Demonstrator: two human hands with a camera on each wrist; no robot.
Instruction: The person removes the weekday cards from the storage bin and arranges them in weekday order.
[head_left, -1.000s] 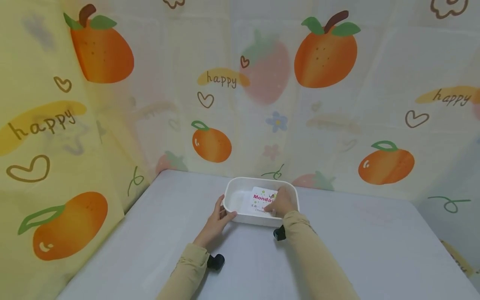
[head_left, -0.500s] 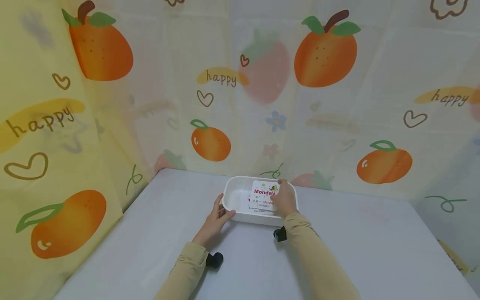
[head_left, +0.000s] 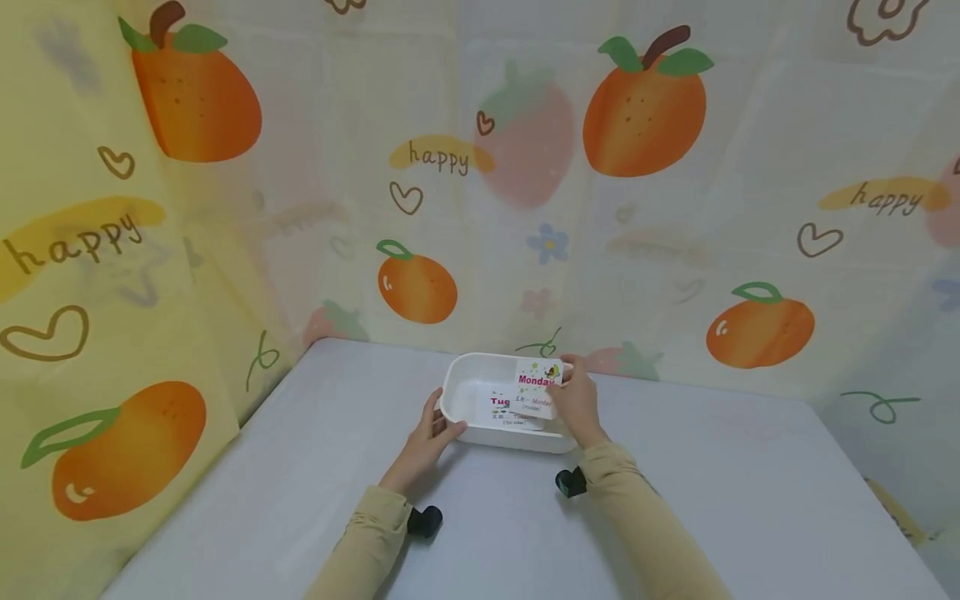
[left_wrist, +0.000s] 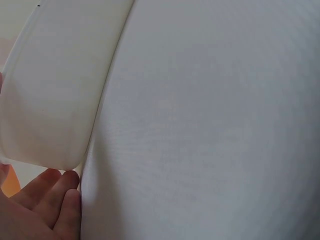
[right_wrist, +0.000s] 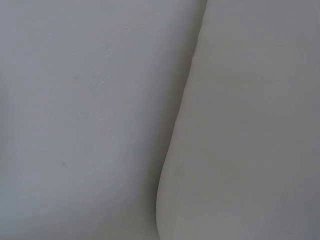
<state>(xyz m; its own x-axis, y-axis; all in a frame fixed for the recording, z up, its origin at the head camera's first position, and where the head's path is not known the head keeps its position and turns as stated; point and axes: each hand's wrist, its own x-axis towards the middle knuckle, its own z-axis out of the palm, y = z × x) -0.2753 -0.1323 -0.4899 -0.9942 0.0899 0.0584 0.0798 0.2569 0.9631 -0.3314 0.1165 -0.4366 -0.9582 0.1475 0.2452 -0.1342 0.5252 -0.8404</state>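
Note:
A white plastic box (head_left: 495,438) with rounded corners sits at the table's far side. My left hand (head_left: 412,454) holds its left end, thumb on the front rim. In the left wrist view, several fingers (left_wrist: 60,200) touch the box's end wall. My right hand (head_left: 582,402) pinches a white card (head_left: 529,393) printed "Monday" by its right edge, tilted up over the box's right half. Below it in the box lies another card (head_left: 495,412), showing "Tue", partly covered. The right wrist view catches only the box wall (right_wrist: 240,120) and tabletop, not the hand.
The pale table (head_left: 480,533) runs back to a hanging cloth (head_left: 315,133) printed with oranges and "happy". A second cloth side (head_left: 135,333) borders the table's left. Small black devices (head_left: 426,522) sit on both wrists.
My right hand has lifted the Monday card from the box floor and drawn it to the right. This uncovers the Tuesday card below. The left hand keeps its hold on the box.

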